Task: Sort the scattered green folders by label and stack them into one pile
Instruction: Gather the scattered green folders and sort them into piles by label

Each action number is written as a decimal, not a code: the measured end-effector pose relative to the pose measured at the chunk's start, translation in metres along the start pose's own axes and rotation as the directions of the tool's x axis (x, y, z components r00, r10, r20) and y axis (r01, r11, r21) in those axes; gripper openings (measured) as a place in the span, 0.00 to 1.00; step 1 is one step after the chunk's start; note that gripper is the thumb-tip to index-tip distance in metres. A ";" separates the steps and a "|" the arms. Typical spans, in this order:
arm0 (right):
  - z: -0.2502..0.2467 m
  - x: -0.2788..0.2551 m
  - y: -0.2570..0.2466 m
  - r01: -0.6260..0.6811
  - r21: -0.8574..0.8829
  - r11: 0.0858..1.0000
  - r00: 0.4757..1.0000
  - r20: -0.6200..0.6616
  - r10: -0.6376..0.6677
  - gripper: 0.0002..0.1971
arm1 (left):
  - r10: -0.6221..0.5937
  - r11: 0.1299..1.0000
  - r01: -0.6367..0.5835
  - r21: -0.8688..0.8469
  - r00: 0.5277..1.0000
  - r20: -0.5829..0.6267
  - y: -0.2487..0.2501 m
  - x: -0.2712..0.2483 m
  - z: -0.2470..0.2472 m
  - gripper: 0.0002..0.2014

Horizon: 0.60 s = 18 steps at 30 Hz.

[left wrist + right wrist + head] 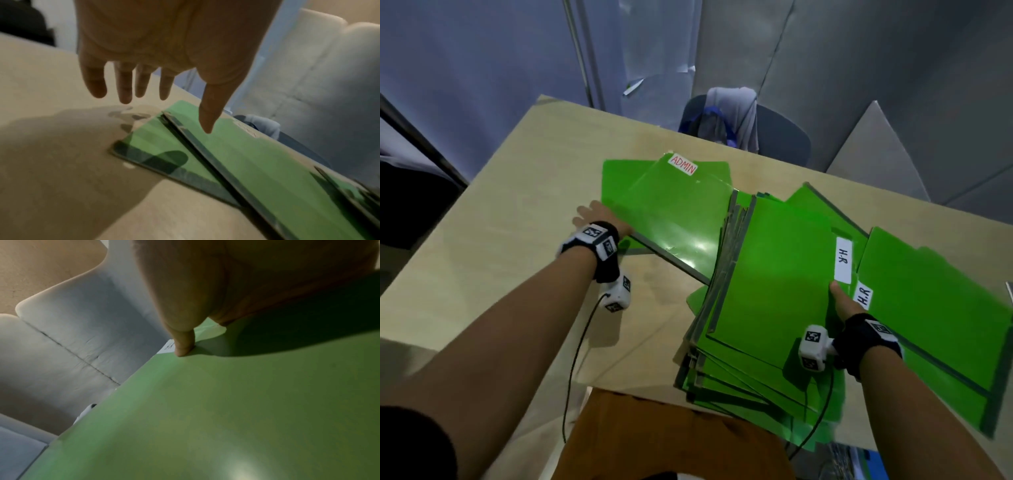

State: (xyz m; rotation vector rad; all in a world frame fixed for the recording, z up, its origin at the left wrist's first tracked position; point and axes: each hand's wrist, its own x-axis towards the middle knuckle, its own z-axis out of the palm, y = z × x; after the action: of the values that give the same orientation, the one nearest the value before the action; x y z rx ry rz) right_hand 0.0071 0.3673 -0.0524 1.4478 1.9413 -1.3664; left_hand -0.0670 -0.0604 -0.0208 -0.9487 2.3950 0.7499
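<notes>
Left hand [599, 219] flat, fingers straight, at edge of shiny green ADMIN folder [674, 212] mid pale wood bench [500, 219]. Right hand [842, 301] pinches green H.R folder [777, 274] atop messy green folder pile [726, 383] at near bench edge.

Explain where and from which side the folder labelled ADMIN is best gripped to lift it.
Probably its near-left edge, approached from the left. The ADMIN folder lies flat on another green folder, that edge exposed beside the open left hand, while its right side is tucked under the H.R pile.

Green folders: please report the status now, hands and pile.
Left hand open beside ADMIN folder. Right hand grips H.R folder on the pile. ADMIN folder apart, not yet stacked. Nothing in the way.
</notes>
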 end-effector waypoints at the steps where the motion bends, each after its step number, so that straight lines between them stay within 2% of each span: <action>1: 0.000 0.001 0.001 -0.016 0.003 1.000 1.000 -0.009 0.016 0.48 | 0.022 1.000 -0.022 0.016 1.000 -0.021 0.003 -0.005 0.002 0.48; 3: 0.001 0.002 0.003 -0.030 -0.001 1.000 0.999 -0.033 0.030 0.49 | 0.048 0.999 -0.048 0.016 0.998 -0.045 0.011 -0.008 0.004 0.47; 5: 0.001 0.003 0.002 -0.040 -0.016 0.999 0.998 -0.040 0.040 0.45 | 0.067 0.996 -0.066 0.054 0.997 -0.025 0.017 -0.008 0.005 0.52; 8: 0.002 0.004 0.001 -0.030 -0.045 0.999 0.999 -0.027 0.029 0.45 | 0.063 0.997 -0.060 0.051 0.997 -0.055 0.012 0.005 0.007 0.55; 10: 0.003 0.004 0.000 -0.017 -0.049 0.999 0.998 -0.058 0.014 0.46 | 0.026 0.999 -0.026 -0.029 0.999 -0.020 0.006 0.016 0.005 0.50; 12: 0.004 0.004 0.001 -0.021 -0.075 0.997 0.995 -0.096 0.013 0.50 | 0.010 0.996 -0.009 -0.094 1.000 0.007 -0.001 0.014 0.000 0.39; 14: 0.004 0.000 -0.001 -0.017 -0.136 0.991 0.994 -0.112 0.001 0.52 | -0.029 0.994 0.028 -0.105 1.000 -0.003 -0.005 0.010 -0.001 0.33; 17: 0.007 -0.007 -0.004 0.025 -0.201 0.979 0.993 -0.112 -0.048 0.44 | -0.077 0.988 0.082 -0.131 0.996 0.047 -0.014 -0.001 0.006 0.27; 18: 0.007 -0.007 -0.004 0.028 -0.210 0.977 0.991 -0.126 -0.055 0.41 | -0.107 0.981 0.118 -0.153 0.991 0.078 -0.015 0.003 0.010 0.28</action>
State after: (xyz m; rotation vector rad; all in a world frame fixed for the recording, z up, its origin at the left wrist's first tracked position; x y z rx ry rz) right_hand 0.0049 0.3577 -0.0488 1.4347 2.1359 -1.0697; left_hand -0.0559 -0.0649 -0.0344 -1.0918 2.2274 0.9239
